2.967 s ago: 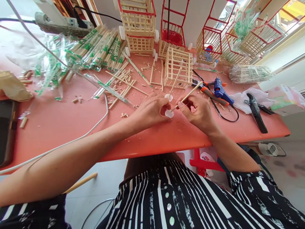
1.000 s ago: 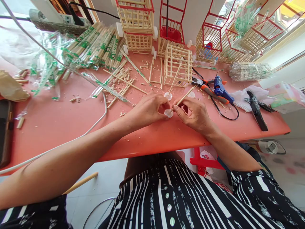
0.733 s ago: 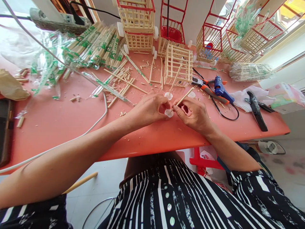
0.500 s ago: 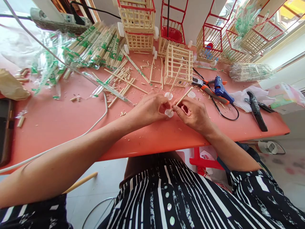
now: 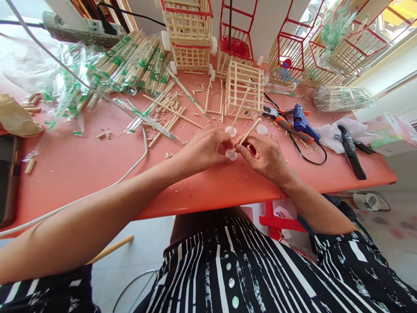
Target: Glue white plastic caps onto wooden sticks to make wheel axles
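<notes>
My left hand (image 5: 210, 145) is closed on the rim of a small white plastic cap (image 5: 231, 154), low over the table. In my right hand (image 5: 262, 155) a wooden stick (image 5: 250, 131) is pinched between thumb and fingers, tilted, its lower end at the cap. Just beyond my fingers lies a second white cap (image 5: 230, 131) with another stick (image 5: 241, 108) standing slanted from it. A third white cap (image 5: 261, 129) rests to the right. Behind them stands a small cage-like frame of glued sticks (image 5: 245, 89).
Wrapped chopsticks (image 5: 137, 61) pile up at the back left, with loose sticks and chips in front. To the right lie pliers (image 5: 286, 124), a blue glue gun (image 5: 302, 121) and a black clamp-like tool (image 5: 350, 150). Stick-built carts (image 5: 190, 30) line the back. A white cable (image 5: 130, 169) crosses the left side.
The stick in my right hand has shifted very slightly, its upper end a little to the left. My left hand and the cap stay in place.
</notes>
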`<move>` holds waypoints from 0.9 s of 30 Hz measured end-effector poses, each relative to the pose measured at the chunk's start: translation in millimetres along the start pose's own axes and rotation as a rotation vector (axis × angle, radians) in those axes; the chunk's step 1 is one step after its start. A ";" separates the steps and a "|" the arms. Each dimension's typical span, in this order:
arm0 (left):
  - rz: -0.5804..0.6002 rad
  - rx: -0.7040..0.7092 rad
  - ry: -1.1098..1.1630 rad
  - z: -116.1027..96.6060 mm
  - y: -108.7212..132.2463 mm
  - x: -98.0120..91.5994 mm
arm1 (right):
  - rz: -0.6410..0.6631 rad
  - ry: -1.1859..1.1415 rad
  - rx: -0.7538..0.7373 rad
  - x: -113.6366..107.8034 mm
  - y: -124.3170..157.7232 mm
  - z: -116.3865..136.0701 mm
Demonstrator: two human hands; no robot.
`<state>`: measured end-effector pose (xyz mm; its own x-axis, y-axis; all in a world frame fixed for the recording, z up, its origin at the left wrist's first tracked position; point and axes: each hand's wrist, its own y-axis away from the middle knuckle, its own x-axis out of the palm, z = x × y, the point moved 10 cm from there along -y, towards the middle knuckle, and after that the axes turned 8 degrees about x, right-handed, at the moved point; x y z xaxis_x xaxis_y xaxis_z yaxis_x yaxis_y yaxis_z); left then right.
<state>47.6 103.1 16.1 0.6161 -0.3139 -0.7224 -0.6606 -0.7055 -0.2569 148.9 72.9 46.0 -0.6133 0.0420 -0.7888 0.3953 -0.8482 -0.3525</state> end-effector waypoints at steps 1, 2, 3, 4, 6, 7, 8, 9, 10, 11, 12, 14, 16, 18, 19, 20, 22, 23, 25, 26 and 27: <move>-0.001 -0.006 -0.002 0.3 0.0 -0.1 | 0.003 0.005 -0.001 0.4 0.0 0.2; 0.000 -0.011 -0.002 0.5 0.1 -0.2 | 0.005 0.008 -0.003 0.6 0.0 0.6; 0.000 -0.015 -0.002 0.6 0.1 -0.3 | 0.004 0.007 -0.009 0.6 0.2 1.2; 0.003 -0.018 -0.001 0.5 0.1 -0.2 | 0.001 0.002 -0.017 0.4 0.4 1.9; 0.008 -0.020 -0.001 0.4 0.0 0.0 | -0.005 -0.010 -0.035 0.0 0.8 3.3; 0.010 -0.021 -0.002 0.4 0.0 0.1 | -0.009 -0.014 -0.042 -0.1 1.0 3.8; 0.011 -0.021 -0.004 0.5 -0.1 0.2 | -0.011 -0.015 -0.047 -0.1 1.1 4.0; 0.010 -0.023 -0.007 0.8 -0.1 0.2 | -0.012 -0.014 -0.048 0.0 1.1 3.9; 0.010 -0.024 -0.010 1.2 -0.1 0.4 | -0.012 -0.012 -0.048 0.2 0.9 3.7; 0.008 -0.025 -0.012 1.5 -0.2 0.5 | -0.012 -0.012 -0.047 0.3 0.8 3.5; 0.008 -0.023 -0.014 1.6 -0.2 0.7 | -0.011 -0.013 -0.044 0.5 0.6 3.3; 0.007 -0.015 -0.014 1.3 -0.4 1.1 | -0.010 -0.014 -0.038 0.6 0.3 2.8; 0.006 -0.006 -0.013 0.7 -0.6 0.9 | -0.012 -0.012 -0.033 0.4 0.2 2.6; 0.013 0.002 -0.012 0.2 -0.6 1.0 | -0.015 -0.005 -0.034 0.3 0.4 2.7; 0.019 0.009 -0.010 -0.3 -0.6 1.1 | -0.018 -0.002 -0.038 0.3 0.6 3.0; 0.026 0.020 -0.006 -1.0 -0.6 1.3 | -0.019 0.001 -0.041 0.4 0.8 3.2; 0.040 0.043 0.012 -2.3 -0.5 1.8 | -0.025 0.009 -0.045 0.6 0.9 3.0; 0.044 0.052 0.022 -2.5 -0.4 1.8 | -0.030 0.014 -0.046 0.6 0.9 2.8; 0.044 0.065 0.040 -2.7 -0.2 1.6 | -0.038 0.028 -0.047 0.3 0.6 2.4; 0.042 0.071 0.047 -2.8 -0.2 1.3 | -0.041 0.033 -0.049 0.1 0.4 2.6; 0.040 0.077 0.051 -3.2 -0.2 1.1 | -0.044 0.037 -0.051 -0.2 0.2 2.9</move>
<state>49.7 100.9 17.4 0.6084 -0.3736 -0.7002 -0.7148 -0.6413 -0.2789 147.1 71.1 47.6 -0.6054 0.0984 -0.7898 0.4038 -0.8171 -0.4114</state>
